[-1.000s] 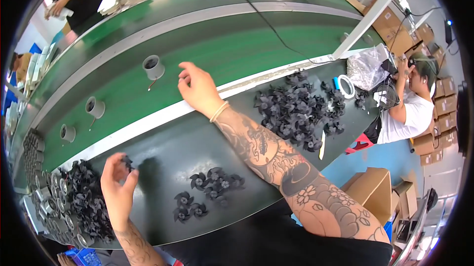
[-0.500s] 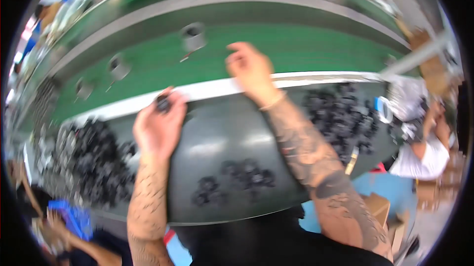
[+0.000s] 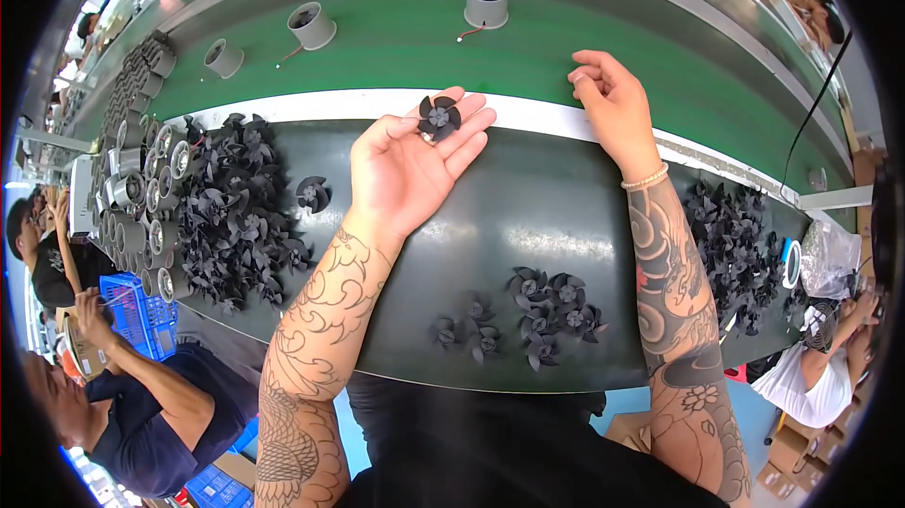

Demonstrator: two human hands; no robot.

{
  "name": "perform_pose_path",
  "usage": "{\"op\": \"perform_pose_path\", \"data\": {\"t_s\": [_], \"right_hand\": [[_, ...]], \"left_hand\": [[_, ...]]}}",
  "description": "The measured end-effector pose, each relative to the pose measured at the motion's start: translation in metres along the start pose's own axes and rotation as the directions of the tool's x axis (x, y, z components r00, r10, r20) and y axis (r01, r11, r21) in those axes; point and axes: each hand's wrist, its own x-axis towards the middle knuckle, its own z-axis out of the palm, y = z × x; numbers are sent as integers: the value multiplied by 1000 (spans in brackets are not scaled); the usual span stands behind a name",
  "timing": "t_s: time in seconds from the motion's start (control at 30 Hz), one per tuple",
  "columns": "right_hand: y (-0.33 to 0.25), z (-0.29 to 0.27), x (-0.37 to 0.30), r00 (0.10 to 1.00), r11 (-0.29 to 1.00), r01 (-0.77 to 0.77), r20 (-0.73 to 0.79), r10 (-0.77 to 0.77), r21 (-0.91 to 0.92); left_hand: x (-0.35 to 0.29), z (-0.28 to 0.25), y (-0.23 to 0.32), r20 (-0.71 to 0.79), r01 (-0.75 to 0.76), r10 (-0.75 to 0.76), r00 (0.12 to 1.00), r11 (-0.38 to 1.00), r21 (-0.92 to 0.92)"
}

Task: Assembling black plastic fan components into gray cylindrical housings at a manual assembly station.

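My left hand (image 3: 405,173) is palm up over the white edge strip, holding a small black fan blade wheel (image 3: 439,119) that lies across its fingers, with the thumb beside it. To the right, my right hand (image 3: 617,117) hovers at the near edge of the green conveyor belt (image 3: 396,37). Its fingers are loosely bent and apart, and nothing shows in them. Beyond both hands, a grey round fan housing (image 3: 486,14) with a thin wire stands on the belt. Two more housings, one being this wired one (image 3: 312,29), stand farther left.
Left of my arm lies a heap of black fan wheels (image 3: 240,216), beside stacked grey housings (image 3: 141,225). Another heap (image 3: 731,235) is right of my right forearm. Several loose wheels (image 3: 556,310) lie on the dark worktop (image 3: 424,319). Co-workers (image 3: 160,414) sit at both sides.
My left hand has moved right within the view and turned flatter, with the fan wheel still in it. My right hand also appears farther right. The whole view has shifted and become sharper.
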Motion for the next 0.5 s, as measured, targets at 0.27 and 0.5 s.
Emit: {"op": "perform_pose_path", "data": {"t_s": [0.27,0.5], "right_hand": [[-4,-1,-5,1000,999,-6,20,7,-35],[-16,-24,-8,978,1000,21,210,-16,-22]], "left_hand": [[-1,-1,-6,69,147,-143,987,988,-53],[1,-1,-11,83,145,-165,983,968,207]]}}
